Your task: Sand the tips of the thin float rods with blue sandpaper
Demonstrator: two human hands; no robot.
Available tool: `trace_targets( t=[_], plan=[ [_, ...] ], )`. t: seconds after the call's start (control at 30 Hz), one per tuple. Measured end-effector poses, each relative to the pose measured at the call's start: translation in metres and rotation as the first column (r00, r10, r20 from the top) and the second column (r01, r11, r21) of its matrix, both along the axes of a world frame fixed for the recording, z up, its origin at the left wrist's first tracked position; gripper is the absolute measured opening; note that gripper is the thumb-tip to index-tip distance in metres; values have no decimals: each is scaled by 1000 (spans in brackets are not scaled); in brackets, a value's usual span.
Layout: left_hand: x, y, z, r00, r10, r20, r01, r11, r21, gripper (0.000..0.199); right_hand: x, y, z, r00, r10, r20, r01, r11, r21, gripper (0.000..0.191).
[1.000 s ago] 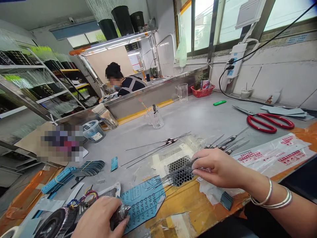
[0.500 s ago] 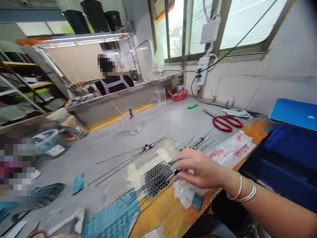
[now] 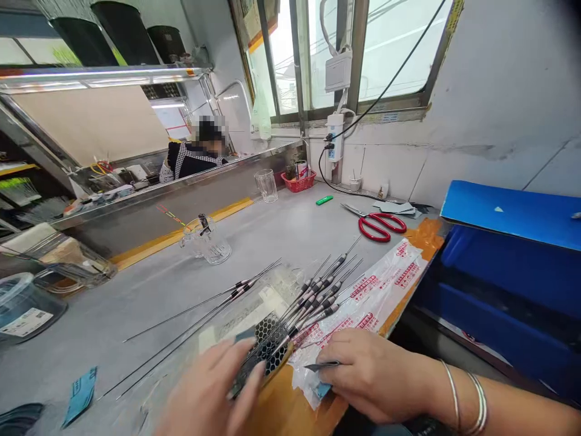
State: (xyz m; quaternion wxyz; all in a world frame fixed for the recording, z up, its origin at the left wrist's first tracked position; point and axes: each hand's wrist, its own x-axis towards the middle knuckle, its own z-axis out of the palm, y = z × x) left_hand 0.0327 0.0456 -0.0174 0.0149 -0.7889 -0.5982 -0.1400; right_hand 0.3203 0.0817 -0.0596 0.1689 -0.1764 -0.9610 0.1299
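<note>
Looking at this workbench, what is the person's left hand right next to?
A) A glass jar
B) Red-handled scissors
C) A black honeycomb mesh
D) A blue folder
C: the left hand, blurred with motion, has its fingers at the edge of the black honeycomb mesh.

- This was a small workshop, with a long grey work surface [image 3: 149,290] set under a window [image 3: 394,54].
- Dozens of thin rods [image 3: 313,297] lay spread across it.
- Red-handled scissors [image 3: 379,225] and scraps of blue sandpaper [image 3: 80,396] lay nearby.
- A power strip [image 3: 334,136] was fixed to the bare, scuffed wall [image 3: 494,121], with cables running down.
- A co-worker [image 3: 197,160] sat at another bench beyond a steel-edged divider [image 3: 181,181].
</note>
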Motion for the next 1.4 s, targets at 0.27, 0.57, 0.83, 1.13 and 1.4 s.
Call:
trace_targets(
  t=[0.27, 0.57, 0.83, 1.13, 1.4],
  plan=[
    [65, 30, -11, 993, -117, 9, 117, 983, -140, 17, 19, 43, 44, 997, -47, 57, 46, 999, 16, 17],
    [65, 27, -12, 962, -261, 79, 262, 965, 2, 26, 7, 72, 52, 963, -128, 236, 89, 981, 170, 16],
    [62, 28, -17, 958, -281, 54, 281, 960, 8, 22, 7, 67, 57, 971, -108, 212, 76, 985, 156, 21],
    [67, 28, -14, 958, -279, 68, 280, 960, -8, 23, -5, 60, 42, 966, -127, 223, 123, 992, 32, 15],
    [66, 27, -15, 944, -315, 95, 312, 949, 46, 18, -9, 61, 32, 995, -99, 32, 100, 994, -48, 15]
  ],
)
